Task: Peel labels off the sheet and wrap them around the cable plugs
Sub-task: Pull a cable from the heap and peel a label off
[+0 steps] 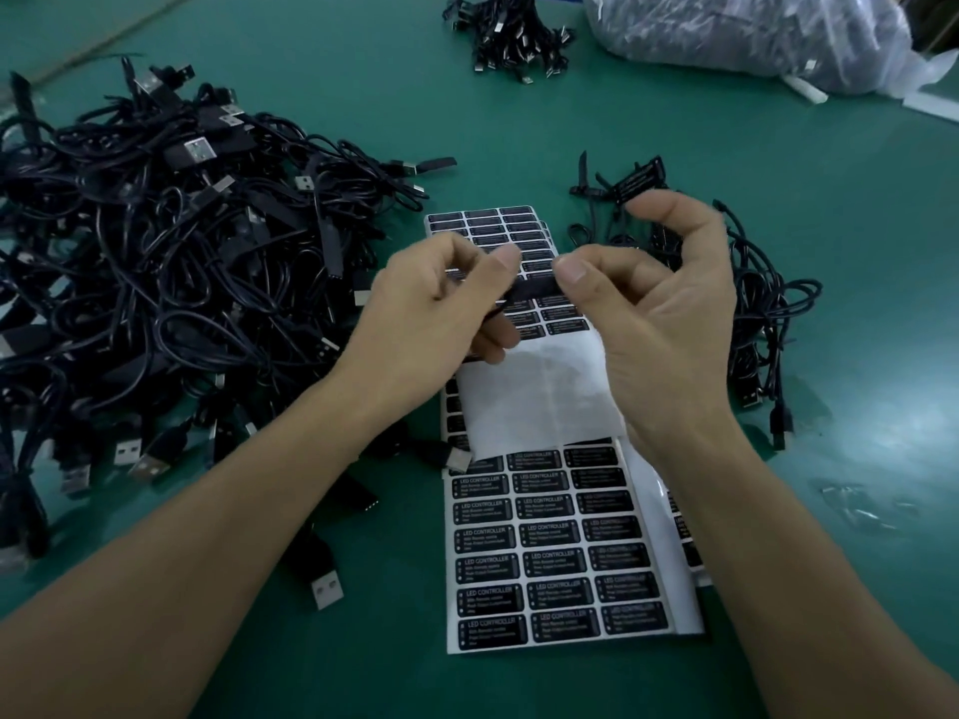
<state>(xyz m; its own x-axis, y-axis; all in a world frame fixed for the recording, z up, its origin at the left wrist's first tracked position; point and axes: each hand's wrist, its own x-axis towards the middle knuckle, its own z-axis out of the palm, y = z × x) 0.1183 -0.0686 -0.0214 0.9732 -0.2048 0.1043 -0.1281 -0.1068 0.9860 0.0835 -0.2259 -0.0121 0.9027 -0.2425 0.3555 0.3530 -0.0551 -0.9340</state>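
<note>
Above the label sheet [539, 402] at mid-frame, the left hand [441, 303] and right hand [664, 319] pinched a black plug [534, 292] in their fingers, and a slip could make the wrap crooked.

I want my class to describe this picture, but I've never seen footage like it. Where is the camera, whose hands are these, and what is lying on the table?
There is no machine here. A person works bare-handed, and the single picture comes from a camera worn on their head, looking down. The left hand and right hand together pinch a small black plug, seemingly wrapping a label round it; blur hides the detail. Below, on the green table, lie label sheets with a bare white patch where labels are gone. A big cable pile lies to the left, a smaller pile to the right, and a plastic bag sits at the far edge.
</note>
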